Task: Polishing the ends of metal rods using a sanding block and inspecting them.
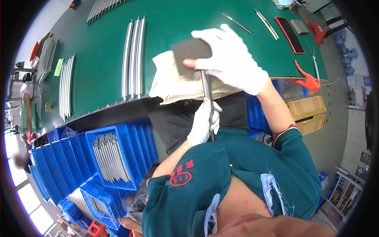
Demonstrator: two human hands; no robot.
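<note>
My left hand [204, 122], in a white glove, is closed around a metal rod [207, 87] near my lap. The rod runs from the table edge toward my body, and its far end is hidden behind my right hand and what that hand holds. My right hand [233, 59], in a white glove with a bare thumb tip showing, grips a dark brown sheet [191, 53] that looks like sandpaper and is slightly blurred. Beneath both lies a cream cloth [166, 81] on the green table [173, 19], hanging over its near edge.
Metal rods [134, 59] lie left of the cloth, with more rods [67, 87] farther left. Blue crates [130, 130] of rods stand below the table. At right are a red-edged phone [290, 35], a grey block [299, 27] and an orange-handled tool [310, 81]. Another person's hand [128, 223] shows lower left.
</note>
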